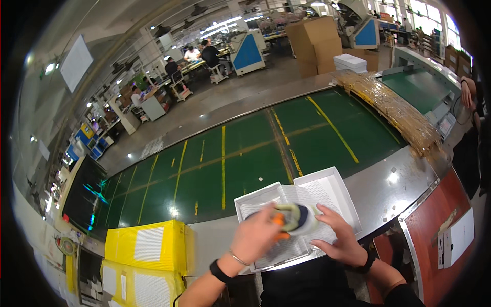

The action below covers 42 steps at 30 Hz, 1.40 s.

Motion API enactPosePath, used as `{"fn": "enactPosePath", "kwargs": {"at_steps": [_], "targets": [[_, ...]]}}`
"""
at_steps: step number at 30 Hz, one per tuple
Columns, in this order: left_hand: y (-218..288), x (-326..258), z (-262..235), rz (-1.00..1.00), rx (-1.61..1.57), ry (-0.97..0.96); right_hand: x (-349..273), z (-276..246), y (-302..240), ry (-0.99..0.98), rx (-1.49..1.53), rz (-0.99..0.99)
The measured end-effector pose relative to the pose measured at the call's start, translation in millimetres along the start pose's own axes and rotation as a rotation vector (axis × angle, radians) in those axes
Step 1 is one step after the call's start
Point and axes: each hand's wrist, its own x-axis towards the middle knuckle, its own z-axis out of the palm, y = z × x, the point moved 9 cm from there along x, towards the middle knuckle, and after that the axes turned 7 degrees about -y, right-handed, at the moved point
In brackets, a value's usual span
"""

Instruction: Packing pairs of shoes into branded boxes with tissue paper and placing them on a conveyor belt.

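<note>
A sneaker (300, 217) with a pale upper, a dark collar and orange at the heel hangs low over an open white shoe box (346, 197), slightly blurred by motion. My left hand (255, 233) is closed around its heel end. At the toe end is my right hand (340, 239), thumb and fingers spread apart; whether the fingertips touch the shoe I cannot tell. White printed wrapping paper (319, 190) lines the box and spreads out under the shoe. The box rests at the near edge of the conveyor table, and the hands hide part of its inside.
Beyond the box runs a green conveyor belt (245, 158) with yellow lines. Yellow-wrapped cartons (118, 245) stand at the lower left. A taped brown cover (391, 110) arches over the belt at right. A person's hand (466, 94) shows at far right; a white box (456, 238) lies nearby.
</note>
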Motion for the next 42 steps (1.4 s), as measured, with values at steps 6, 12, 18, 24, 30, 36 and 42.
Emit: {"fn": "enactPosePath", "kwargs": {"at_steps": [6, 12, 18, 24, 30, 36, 42], "targets": [[-136.5, -30.8, 106.2, -0.913, -1.291, -0.142, -109.8, 85.3, 110.5, -0.179, 1.0, 0.946], [-144.2, -30.6, 222.3, -1.015, -1.166, -0.466, -110.9, 102.6, 115.4, -0.097, 1.36, 1.02], [-119.9, -10.2, 169.8, -0.763, -0.883, -0.363, -119.8, 114.8, 139.5, 0.031, 1.529, 1.071], [-115.2, -74.1, 127.1, -0.626, -0.762, -0.127, -96.0, 111.6, 146.1, 0.304, 1.559, 1.03], [-108.2, -135.8, 112.0, -0.817, -0.918, 0.123, -61.8, 98.5, 156.9, 0.539, 1.253, 0.853], [-119.7, -147.6, 109.8, -0.836, -0.994, 0.273, -8.8, 117.7, 131.8, 0.246, 1.242, 0.765], [-90.4, -115.9, 16.2, -0.55, -0.589, 0.602, 29.1, 135.0, 4.4, -0.409, -0.226, -0.102]]}}
